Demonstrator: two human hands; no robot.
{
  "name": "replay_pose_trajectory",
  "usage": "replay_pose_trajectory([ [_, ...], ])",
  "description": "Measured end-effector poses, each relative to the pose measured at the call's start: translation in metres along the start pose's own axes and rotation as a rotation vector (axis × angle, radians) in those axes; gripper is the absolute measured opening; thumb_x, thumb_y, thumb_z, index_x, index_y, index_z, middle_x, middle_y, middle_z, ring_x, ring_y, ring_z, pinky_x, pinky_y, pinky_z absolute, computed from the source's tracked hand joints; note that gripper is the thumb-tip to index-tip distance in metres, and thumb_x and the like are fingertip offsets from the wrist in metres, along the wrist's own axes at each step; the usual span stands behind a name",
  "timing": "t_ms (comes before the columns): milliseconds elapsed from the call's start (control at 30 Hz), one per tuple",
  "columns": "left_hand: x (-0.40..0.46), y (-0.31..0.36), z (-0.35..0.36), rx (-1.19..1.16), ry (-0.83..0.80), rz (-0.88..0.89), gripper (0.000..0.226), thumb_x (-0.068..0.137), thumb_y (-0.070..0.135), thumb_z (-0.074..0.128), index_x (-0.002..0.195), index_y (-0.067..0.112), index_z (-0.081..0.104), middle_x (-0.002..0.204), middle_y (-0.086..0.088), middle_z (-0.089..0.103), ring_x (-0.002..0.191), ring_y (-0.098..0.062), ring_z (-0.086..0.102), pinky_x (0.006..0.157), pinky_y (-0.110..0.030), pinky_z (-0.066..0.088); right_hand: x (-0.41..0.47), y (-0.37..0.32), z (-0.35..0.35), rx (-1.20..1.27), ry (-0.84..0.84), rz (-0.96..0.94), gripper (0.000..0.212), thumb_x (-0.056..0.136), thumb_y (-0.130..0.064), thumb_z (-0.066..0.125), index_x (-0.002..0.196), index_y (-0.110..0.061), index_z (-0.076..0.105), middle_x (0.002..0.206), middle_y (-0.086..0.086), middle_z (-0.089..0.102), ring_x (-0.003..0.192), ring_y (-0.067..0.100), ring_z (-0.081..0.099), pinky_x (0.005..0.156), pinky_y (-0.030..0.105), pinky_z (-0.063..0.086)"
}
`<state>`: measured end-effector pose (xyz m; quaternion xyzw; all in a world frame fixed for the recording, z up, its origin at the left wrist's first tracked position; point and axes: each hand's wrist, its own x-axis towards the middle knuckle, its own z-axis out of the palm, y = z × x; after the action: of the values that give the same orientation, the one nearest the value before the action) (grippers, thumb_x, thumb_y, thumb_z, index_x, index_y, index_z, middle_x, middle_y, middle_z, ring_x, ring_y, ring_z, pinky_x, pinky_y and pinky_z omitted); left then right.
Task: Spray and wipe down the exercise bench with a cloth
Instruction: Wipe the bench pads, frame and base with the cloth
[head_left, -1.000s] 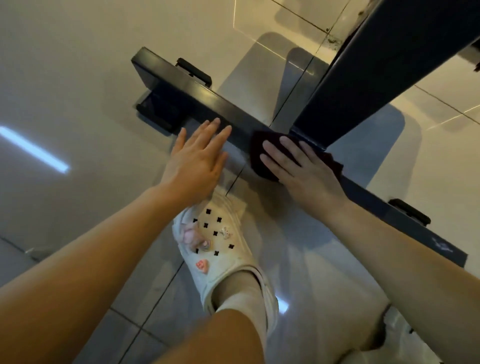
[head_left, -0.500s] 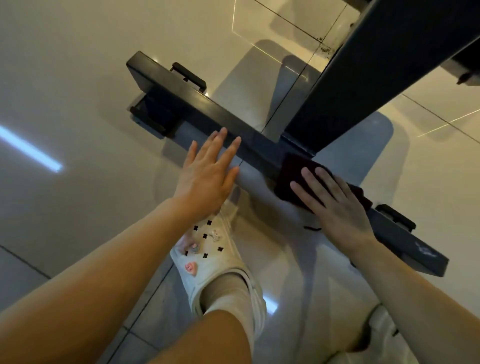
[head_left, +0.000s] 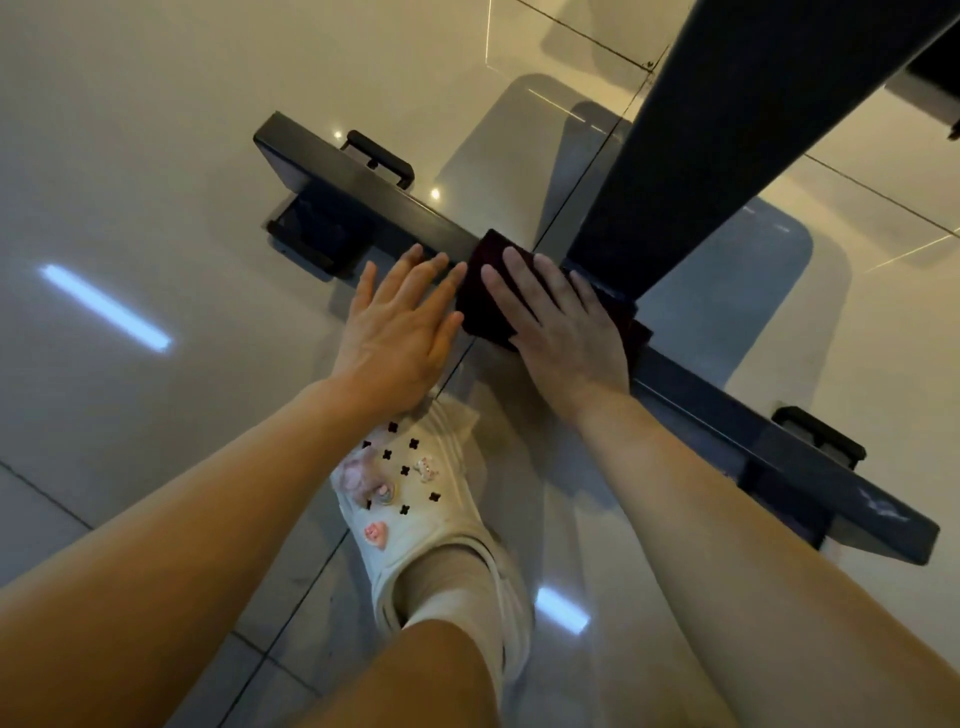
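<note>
Head view:
Bench bar (head_left: 727, 415): a dark bar is laid flat on the floor, slanted from upper left to lower right. A thick dark post (head_left: 701, 156) is joined to it near the middle.
Cloth (head_left: 483, 301): a dark red cloth is spread on the bar, just left of the post.
Right hand (head_left: 566, 322): it is laid flat on the cloth, fingers straight, and the cloth is pressed onto the bar.
Left hand (head_left: 400, 322): it is held flat with fingers straight, nothing gripped; its fingertips are at the bar, just beside the cloth.
Shoe (head_left: 415, 499): a white shoe with small charms is seen below the hands.
Floor (head_left: 130, 156): shiny pale tiles are seen, with lights mirrored in them.
</note>
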<state>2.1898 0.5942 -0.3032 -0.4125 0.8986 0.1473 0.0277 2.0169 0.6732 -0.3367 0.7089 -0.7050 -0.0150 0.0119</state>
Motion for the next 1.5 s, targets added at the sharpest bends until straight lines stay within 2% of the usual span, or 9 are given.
replay_pose_trajectory([
  [167, -0.007, 0.025, 0.005, -0.007, -0.019, -0.110, 0.057, 0.102, 0.045, 0.020, 0.154, 0.028, 0.006, 0.163, 0.000, 0.000, 0.149, -0.018, -0.013, 0.120, -0.045, -0.010, -0.035, 0.022, 0.005, -0.067, 0.075, -0.053, 0.083, 0.089, -0.012, 0.059, 0.155, -0.024, 0.009, 0.162, 0.007, 0.019, 0.145, 0.032, 0.027, 0.117, 0.048, 0.023],
  [300, -0.008, 0.055, 0.015, 0.099, -0.061, 0.059, 0.059, 0.100, 0.047, 0.015, 0.151, 0.033, -0.012, 0.158, 0.005, -0.020, 0.144, -0.016, -0.024, 0.118, -0.048, -0.014, -0.097, 0.056, 0.007, -0.115, -0.007, -0.033, 0.106, 0.078, -0.011, 0.067, 0.154, -0.028, -0.005, 0.162, 0.002, 0.004, 0.147, 0.031, 0.015, 0.119, 0.049, 0.008],
  [400, -0.008, 0.081, 0.034, 0.181, -0.097, 0.093, 0.062, 0.102, 0.048, 0.019, 0.141, 0.034, -0.027, 0.155, 0.006, -0.028, 0.143, -0.016, -0.027, 0.118, -0.051, -0.013, -0.157, 0.093, 0.002, -0.109, -0.041, 0.055, 0.095, 0.080, -0.015, 0.070, 0.153, -0.025, 0.011, 0.160, 0.005, 0.017, 0.144, 0.033, 0.026, 0.117, 0.053, 0.020],
  [533, -0.013, 0.099, 0.038, 0.125, -0.143, 0.066, 0.061, 0.102, 0.048, 0.016, 0.150, 0.030, -0.016, 0.160, 0.001, -0.022, 0.146, -0.019, -0.022, 0.118, -0.049, -0.012, -0.225, 0.132, -0.009, -0.009, -0.063, 0.242, 0.060, 0.099, -0.037, 0.042, 0.153, -0.025, 0.019, 0.156, 0.009, 0.032, 0.139, 0.034, 0.038, 0.112, 0.053, 0.031],
  [767, -0.014, 0.105, 0.033, 0.055, -0.119, 0.040, 0.060, 0.102, 0.048, 0.019, 0.154, 0.030, -0.003, 0.162, 0.002, -0.013, 0.147, -0.017, -0.017, 0.118, -0.049, -0.012, -0.190, 0.090, -0.004, 0.035, -0.033, 0.457, 0.052, 0.102, -0.042, 0.032, 0.150, -0.022, 0.034, 0.152, 0.010, 0.041, 0.138, 0.036, 0.039, 0.113, 0.055, 0.027],
  [967, -0.011, 0.106, 0.031, 0.184, -0.113, 0.017, 0.062, 0.100, 0.053, 0.019, 0.154, 0.028, 0.000, 0.163, 0.003, -0.009, 0.148, -0.016, -0.014, 0.115, -0.049, -0.015, -0.095, 0.026, -0.011, 0.202, -0.045, 0.407, 0.055, 0.102, -0.034, 0.036, 0.154, -0.025, 0.022, 0.161, 0.003, 0.022, 0.148, 0.027, 0.019, 0.119, 0.045, 0.004],
  [1100, -0.010, 0.114, 0.024, 0.207, -0.079, 0.041, 0.062, 0.100, 0.053, 0.019, 0.154, 0.025, 0.010, 0.163, -0.003, 0.002, 0.150, -0.020, -0.004, 0.117, -0.049, -0.013, -0.133, 0.078, -0.016, 0.226, -0.088, 0.268, 0.059, 0.098, -0.048, 0.027, 0.152, -0.024, 0.031, 0.156, 0.004, 0.035, 0.138, 0.030, 0.039, 0.113, 0.046, 0.026],
  [1300, -0.019, 0.123, 0.033, 0.162, -0.136, -0.030, 0.069, 0.099, 0.056, 0.020, 0.154, 0.022, -0.006, 0.161, -0.003, -0.018, 0.148, -0.019, -0.017, 0.118, -0.047, -0.013, -0.235, 0.155, -0.020, 0.168, -0.270, 0.393, 0.071, 0.095, -0.064, 0.009, 0.155, -0.027, 0.016, 0.161, 0.002, 0.022, 0.148, 0.026, 0.021, 0.119, 0.048, 0.011],
  [1500, -0.015, 0.136, 0.032, 0.194, -0.117, -0.056, 0.076, 0.098, 0.059, 0.020, 0.155, 0.014, -0.003, 0.162, -0.010, -0.012, 0.148, -0.025, -0.014, 0.119, -0.047, -0.008, -0.220, 0.133, -0.025, 0.263, -0.242, 0.558, 0.076, 0.089, -0.067, 0.005, 0.156, -0.032, 0.008, 0.164, -0.004, 0.008, 0.150, 0.019, 0.005, 0.120, 0.043, -0.001],
])
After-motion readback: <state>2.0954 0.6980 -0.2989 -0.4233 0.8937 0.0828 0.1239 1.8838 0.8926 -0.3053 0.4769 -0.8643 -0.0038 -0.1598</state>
